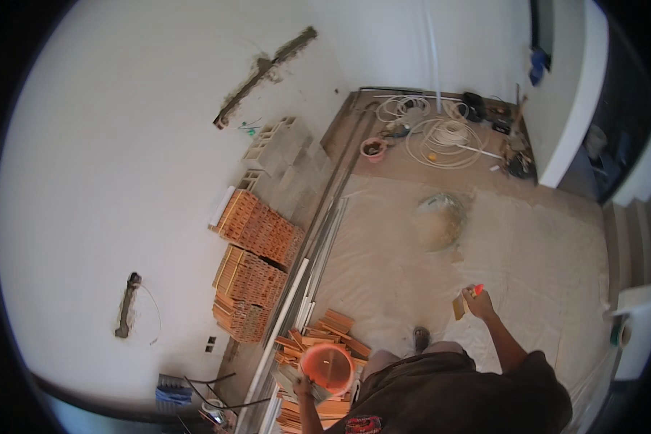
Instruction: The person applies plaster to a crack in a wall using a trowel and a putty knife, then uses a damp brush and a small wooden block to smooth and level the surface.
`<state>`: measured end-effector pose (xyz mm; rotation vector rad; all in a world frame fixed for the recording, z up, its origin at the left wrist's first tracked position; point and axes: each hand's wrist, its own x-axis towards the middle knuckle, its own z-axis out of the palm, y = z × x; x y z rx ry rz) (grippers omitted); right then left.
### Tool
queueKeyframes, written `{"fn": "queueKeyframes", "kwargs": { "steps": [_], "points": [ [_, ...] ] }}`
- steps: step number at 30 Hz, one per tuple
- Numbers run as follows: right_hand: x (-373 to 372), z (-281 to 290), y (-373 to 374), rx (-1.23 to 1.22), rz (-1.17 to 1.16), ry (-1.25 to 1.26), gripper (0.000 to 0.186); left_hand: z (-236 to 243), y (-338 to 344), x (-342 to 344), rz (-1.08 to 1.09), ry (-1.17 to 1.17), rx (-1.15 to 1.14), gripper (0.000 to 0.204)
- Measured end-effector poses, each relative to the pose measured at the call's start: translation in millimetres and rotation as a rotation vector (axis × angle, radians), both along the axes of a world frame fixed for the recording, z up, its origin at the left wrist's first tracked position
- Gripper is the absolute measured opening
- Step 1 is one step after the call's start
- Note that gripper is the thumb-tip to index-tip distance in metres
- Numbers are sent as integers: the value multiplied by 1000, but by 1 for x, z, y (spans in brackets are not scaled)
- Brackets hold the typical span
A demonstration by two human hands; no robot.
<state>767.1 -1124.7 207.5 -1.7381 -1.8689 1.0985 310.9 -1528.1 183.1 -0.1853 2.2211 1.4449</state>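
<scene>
At the lower left, my left hand [305, 387] is closed on a flat grey thing [288, 377] beside the rim of an orange bucket [328, 369]. What the grey thing is I cannot make out, and the fingers are partly hidden. The bucket's inside is orange-red, with a small light mark in it. My right hand [479, 304] is out ahead at the right, closed round the red handle of a flat brush [458, 308]. The brush's tan end points down to the left, above the plastic-covered floor [528, 253].
Orange-brown strips [340, 322] lie piled around the bucket. Stacked bricks [249, 278] and grey blocks [286, 163] stand along the left wall, next to long pale pipes [296, 289]. Ahead are a rounded bundle [441, 220], a pink bucket [373, 149] and coiled tubing [448, 137].
</scene>
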Motion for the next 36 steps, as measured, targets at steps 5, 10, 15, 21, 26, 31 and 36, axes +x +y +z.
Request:
{"fn": "queueKeyframes", "kwargs": {
  "steps": [5,10,15,21,26,31,36],
  "points": [
    [-18,-28,82,-3,-65,134,33,20,151,-86,-75,-12,56,17],
    [-32,-54,163,-95,-192,167,33,-3,317,-168,-222,-5,49,17],
    [-31,-127,249,-43,-348,58,33,-37,484,-239,-363,38,-101,18],
    [-29,-162,273,-572,-743,44,35,-66,683,-289,-524,71,39,16],
    [-80,-143,307,-701,-771,-79,39,-73,820,-329,-561,18,62,17],
    [-168,-149,426,-808,-726,-91,44,-121,951,-407,-616,108,7,16],
    [-218,-198,556,-796,-653,-133,45,-159,1093,-393,-789,194,-183,15]
  ]
}}
